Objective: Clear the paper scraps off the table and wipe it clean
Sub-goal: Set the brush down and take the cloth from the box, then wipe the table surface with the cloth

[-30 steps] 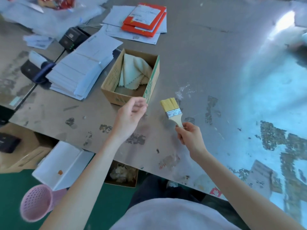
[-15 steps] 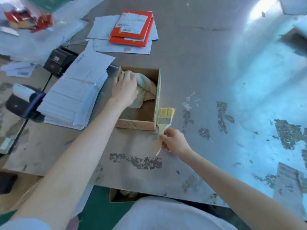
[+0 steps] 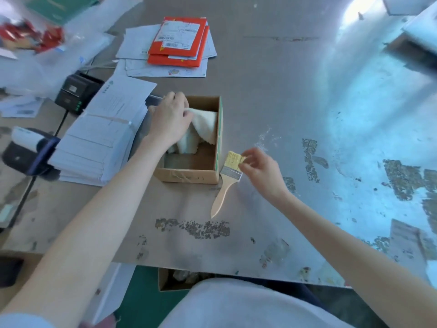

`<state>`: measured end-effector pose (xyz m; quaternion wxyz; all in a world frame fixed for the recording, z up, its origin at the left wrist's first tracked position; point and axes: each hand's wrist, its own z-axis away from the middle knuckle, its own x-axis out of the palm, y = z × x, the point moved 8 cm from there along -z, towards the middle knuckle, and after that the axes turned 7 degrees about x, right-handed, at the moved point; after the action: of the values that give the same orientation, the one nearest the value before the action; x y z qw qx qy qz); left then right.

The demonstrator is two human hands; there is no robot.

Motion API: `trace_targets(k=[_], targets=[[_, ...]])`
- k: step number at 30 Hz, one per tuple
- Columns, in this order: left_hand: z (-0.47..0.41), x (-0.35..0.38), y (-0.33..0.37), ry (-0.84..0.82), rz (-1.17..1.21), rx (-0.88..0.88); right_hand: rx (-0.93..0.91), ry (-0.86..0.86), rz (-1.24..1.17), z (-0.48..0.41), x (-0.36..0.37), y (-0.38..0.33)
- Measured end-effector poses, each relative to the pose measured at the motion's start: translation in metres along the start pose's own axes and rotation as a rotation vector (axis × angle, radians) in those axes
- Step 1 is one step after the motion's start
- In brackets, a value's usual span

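- One open carton [image 3: 165, 282] stands on the floor below the near edge of the tabletop [image 3: 272, 95]. Its contents are too blurred to identify.
- Worn, flaking patches [image 3: 194, 229] cross the near strip of the tabletop.
- Brush [image 3: 225, 185] lies flat on the tabletop, just beside the right wall of the cardboard box [image 3: 189, 177]. Its long axis runs near to far, with the handle toward the person and the bristles away.
- Right hand [image 3: 261, 166] hovers at the bristle end, fingers [image 3: 246, 159] loosely curled and not wrapped round the brush. Whether the tips touch the bristles cannot be told.
- Left hand [image 3: 170, 121] reaches into the far-left part of the box, fingers curled into a fold of the cream cloth [image 3: 204, 129]. The cloth is in the box and drapes down from that grip.
- Judgement: the step in hand is fetching the cloth for the wipe.
- Key relation: the left hand already grips the cloth, so it is the working hand. The cloth must rise over the box wall and then travel right. A white smear [image 3: 267, 138] lies right of the box, nearer the right hand.
- Risk: the light box may lift or slide with the cloth. The right hand is free to steady it.
- Farther left: a banded paper stack [image 3: 101, 138] just beside the box, with a black printer [image 3: 75, 91] behind it.
- Farthest: red envelopes [image 3: 179, 41] on white sheets.
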<state>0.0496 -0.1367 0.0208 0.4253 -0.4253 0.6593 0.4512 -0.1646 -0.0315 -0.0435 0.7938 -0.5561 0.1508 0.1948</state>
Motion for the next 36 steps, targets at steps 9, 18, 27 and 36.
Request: trace_targets(k=[9,18,27,36], targets=[[0.016,-0.089,0.098,0.021,0.384,0.185,-0.358,-0.078,-0.096,-0.006,-0.053,-0.072],[0.024,-0.069,0.178,-0.187,0.670,0.261,-0.259,-0.205,-0.136,-0.004,-0.107,-0.053],[0.041,0.065,0.215,-0.398,0.998,-0.141,-0.061,0.058,-0.307,0.002,-0.185,0.033],[0.053,0.094,0.294,-0.228,0.906,-0.059,0.204,0.306,-0.356,0.015,-0.228,0.117]])
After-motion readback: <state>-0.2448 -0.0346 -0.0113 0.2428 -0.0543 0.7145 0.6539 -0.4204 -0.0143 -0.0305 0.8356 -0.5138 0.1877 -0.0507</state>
